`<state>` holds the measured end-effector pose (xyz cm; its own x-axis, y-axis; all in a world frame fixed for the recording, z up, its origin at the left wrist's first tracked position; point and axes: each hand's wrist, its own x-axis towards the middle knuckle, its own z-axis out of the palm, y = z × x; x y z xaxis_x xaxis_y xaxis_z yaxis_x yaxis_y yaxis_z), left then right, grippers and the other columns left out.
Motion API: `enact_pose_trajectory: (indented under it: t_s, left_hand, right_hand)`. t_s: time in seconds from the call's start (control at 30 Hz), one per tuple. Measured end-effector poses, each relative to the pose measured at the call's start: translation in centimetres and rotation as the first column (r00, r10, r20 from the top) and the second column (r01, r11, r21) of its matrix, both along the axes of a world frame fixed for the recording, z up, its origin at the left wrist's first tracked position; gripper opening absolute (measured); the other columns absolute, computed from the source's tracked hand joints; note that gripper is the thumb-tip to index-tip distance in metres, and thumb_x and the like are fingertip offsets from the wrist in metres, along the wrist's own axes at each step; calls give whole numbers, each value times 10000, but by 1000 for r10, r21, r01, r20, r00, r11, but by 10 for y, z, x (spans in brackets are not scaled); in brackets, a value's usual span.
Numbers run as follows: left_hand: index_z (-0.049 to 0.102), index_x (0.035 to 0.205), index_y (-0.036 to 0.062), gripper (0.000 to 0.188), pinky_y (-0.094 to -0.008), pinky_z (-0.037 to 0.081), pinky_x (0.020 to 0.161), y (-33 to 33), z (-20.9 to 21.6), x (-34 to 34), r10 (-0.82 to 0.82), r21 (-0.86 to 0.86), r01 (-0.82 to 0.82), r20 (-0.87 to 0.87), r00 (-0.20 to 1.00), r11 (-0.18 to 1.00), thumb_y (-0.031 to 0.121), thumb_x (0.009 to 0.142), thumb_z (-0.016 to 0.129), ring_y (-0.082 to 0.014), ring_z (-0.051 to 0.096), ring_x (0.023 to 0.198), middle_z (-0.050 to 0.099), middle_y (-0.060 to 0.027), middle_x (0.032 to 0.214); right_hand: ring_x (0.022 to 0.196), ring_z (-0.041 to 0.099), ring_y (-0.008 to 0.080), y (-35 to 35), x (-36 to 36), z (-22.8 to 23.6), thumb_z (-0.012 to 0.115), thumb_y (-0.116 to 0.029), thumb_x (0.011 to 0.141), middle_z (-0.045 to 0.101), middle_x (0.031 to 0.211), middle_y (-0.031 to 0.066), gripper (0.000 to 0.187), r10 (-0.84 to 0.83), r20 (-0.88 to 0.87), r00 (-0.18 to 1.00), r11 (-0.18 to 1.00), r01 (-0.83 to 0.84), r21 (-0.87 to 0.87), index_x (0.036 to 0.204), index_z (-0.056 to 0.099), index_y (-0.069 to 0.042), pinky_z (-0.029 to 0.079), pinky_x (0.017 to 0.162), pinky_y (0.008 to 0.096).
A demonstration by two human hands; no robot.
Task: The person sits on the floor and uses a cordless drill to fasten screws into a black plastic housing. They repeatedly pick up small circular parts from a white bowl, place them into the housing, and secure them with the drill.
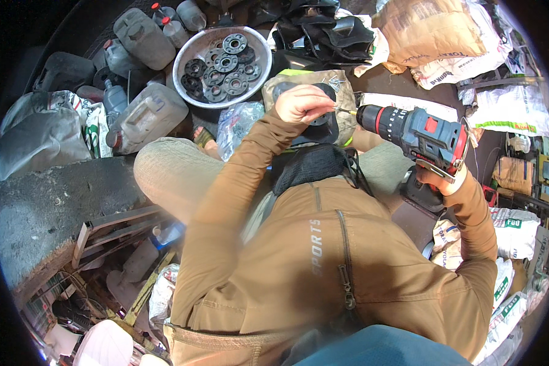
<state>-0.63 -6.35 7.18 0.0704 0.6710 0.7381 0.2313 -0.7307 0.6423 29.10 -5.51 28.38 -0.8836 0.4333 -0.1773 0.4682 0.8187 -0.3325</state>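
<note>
My right hand (439, 180) is wrapped round the handle of a blue and black cordless drill (418, 131), its chuck pointing left. A thin bit (348, 111) sticks out of the chuck toward my left hand (305, 104). The fingertips of that hand are pinched together right at the bit's tip, on something too small to make out. Below the pinch lies a khaki cloth bundle (341, 85) with a dark, flat piece (323, 128) on it, partly hidden by my left hand and wrist.
A pale round basin (180, 73) of dark, round, holed metal discs (226, 63) stands ahead. Grey jerrycans (146, 116) crowd the left, beside a concrete ledge (55, 207). Black curved parts (341, 39) lie at the back; paper sacks (433, 30) fill the far right.
</note>
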Motion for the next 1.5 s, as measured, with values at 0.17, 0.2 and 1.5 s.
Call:
enact_pose_trajectory:
  t_s: [0.17, 0.2, 1.5]
  left_hand:
    - [665, 913, 81, 206, -336, 508, 700, -4, -7, 5, 1, 0, -1, -98, 995, 1000, 30, 717, 701, -257, 625, 792, 640, -87, 859]
    - [658, 913, 77, 193, -339, 508, 702, -5, -9, 4, 31, -37, -35, -100, 995, 999, 41, 726, 694, -261, 625, 794, 639, -88, 860]
    - [666, 921, 83, 177, -344, 520, 736, -4, -35, -9, 77, -198, -97, -107, 991, 975, 41, 749, 664, -269, 641, 840, 663, -82, 908]
  right_hand:
    - [888, 580, 273, 13, -12, -8, 679, -79, 636, 628, 963, 102, 361, -2, -30, 1000, 1000, 2, -7, 995, 647, -47, 455, 804, 365]
    - [924, 568, 284, 14, -14, -8, 684, -80, 639, 619, 997, 109, 371, 0, -18, 1000, 1000, 0, 9, 1007, 648, -50, 442, 830, 373]
    - [866, 591, 309, 42, -61, -11, 651, -57, 638, 629, 969, 114, 412, 237, 18, 971, 961, -237, 142, 1048, 631, -25, 478, 772, 395]
